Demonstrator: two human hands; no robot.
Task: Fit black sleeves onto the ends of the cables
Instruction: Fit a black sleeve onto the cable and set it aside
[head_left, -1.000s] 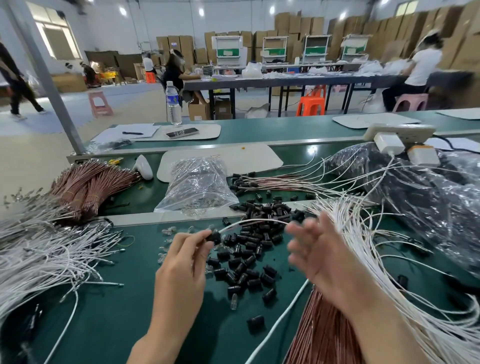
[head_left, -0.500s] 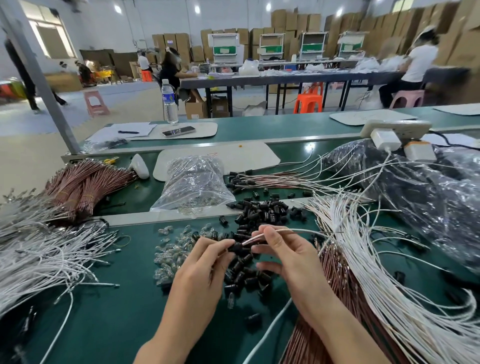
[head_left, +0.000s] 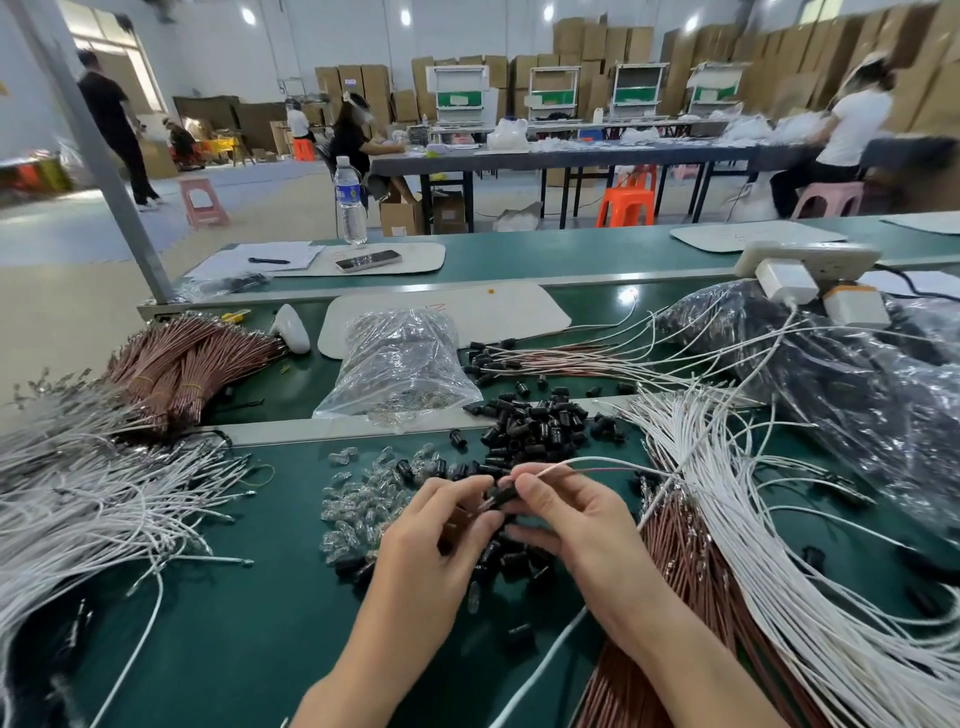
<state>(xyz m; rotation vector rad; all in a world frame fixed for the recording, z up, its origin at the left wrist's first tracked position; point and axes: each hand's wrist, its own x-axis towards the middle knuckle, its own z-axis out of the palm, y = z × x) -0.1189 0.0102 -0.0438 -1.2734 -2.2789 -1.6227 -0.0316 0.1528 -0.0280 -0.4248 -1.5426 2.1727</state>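
Observation:
My left hand and my right hand meet over the green bench. Between their fingertips sits a small black sleeve. My right hand pinches a white and a brown cable that run off to the right, their ends at the sleeve. My left hand's fingertips grip the sleeve from the left. A pile of loose black sleeves lies just beyond the hands, and more lie under them. White cables and brown cables fan out at the right.
Clear glass bulbs are scattered left of my hands. A clear plastic bag lies behind them. White cables and a brown bundle fill the left. A large dark plastic bag and a power strip sit at the right.
My right hand came in from the right with the cables and met my left hand. Both hands have closed together on the sleeve and moved slightly nearer to me.

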